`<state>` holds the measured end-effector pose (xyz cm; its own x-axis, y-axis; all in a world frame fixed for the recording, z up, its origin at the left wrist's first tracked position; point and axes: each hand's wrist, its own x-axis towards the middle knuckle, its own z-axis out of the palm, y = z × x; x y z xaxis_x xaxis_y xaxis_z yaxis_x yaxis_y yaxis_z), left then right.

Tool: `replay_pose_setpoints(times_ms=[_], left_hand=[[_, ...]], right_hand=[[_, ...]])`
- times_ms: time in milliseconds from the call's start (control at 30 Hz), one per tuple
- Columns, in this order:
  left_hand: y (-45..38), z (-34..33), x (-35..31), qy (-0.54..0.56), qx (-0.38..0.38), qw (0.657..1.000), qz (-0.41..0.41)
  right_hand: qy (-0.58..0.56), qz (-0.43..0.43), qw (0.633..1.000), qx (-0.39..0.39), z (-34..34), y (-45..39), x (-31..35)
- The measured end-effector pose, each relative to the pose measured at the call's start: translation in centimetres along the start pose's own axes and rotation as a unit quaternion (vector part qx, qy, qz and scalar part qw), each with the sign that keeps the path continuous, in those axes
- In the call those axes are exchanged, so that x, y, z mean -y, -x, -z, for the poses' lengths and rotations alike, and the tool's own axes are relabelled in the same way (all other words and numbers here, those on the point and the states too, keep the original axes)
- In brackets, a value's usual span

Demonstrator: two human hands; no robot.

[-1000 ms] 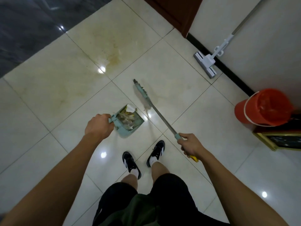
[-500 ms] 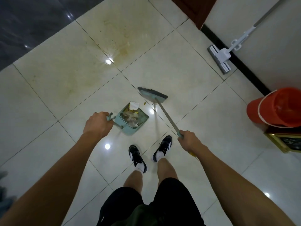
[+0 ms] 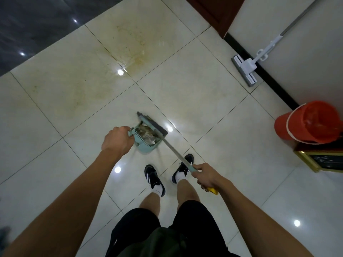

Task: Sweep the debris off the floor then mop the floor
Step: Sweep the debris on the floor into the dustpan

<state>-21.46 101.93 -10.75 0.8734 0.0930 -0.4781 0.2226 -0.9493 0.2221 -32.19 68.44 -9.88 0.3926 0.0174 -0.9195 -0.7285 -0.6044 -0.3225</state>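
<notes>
1. Sweeping looked close to finished: the left hand (image 3: 118, 140) had its fingers wrapped tight round the handle of the teal dustpan (image 3: 146, 140), which sat on the pale tiled floor (image 3: 213, 112) just ahead of the person's shoes.
2. The dustpan already held a heap of debris (image 3: 147, 135), greyish scraps mixed with something crumpled; I could not make out what the pieces were.
3. The broom (image 3: 154, 126) had its head laid across the far lip of the pan, touching it and covering part of the load, so any crumbs under the bristles were hidden from me.
4. A yellowish stain (image 3: 133, 52) spread over the tiles well beyond the pan, which I judged was work for the mop, not yet begun.
5. The right hand (image 3: 207, 176) was closed firmly round the broom's shaft near its upper end, with a yellow tip poking out behind the fist.
6. The mop (image 3: 245, 69) leaned untouched against the wall, its handle cut off by the top edge.
7. An orange bucket (image 3: 304, 123) stood near the wall, partly cut off at the right; whether it held water I could not tell.
</notes>
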Motion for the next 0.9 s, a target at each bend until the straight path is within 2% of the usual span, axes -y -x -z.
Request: replay_pose_setpoints(times_ms=[267,400,733,900], left_hand=[[1.1,-0.4,0.7,0.003,-0.01,1.0,-0.004],[2.6,-0.4,1.3,0.019,-0.007,1.0,0.008],[6.7,-1.8,1.1,0.027,-0.02,0.999,0.031],[8.5,-2.0,2.2,0.045,-0.03,0.996,0.071]], right_hand=[[-0.007,0.01,1.0,0.011,-1.1,2.5,-2.0],[-0.022,0.018,1.0,-0.002,-0.1,4.2,-3.3],[0.024,0.04,0.999,-0.017,3.1,6.6,-5.3],[0.029,0.042,0.998,-0.022,4.4,6.1,-5.4]])
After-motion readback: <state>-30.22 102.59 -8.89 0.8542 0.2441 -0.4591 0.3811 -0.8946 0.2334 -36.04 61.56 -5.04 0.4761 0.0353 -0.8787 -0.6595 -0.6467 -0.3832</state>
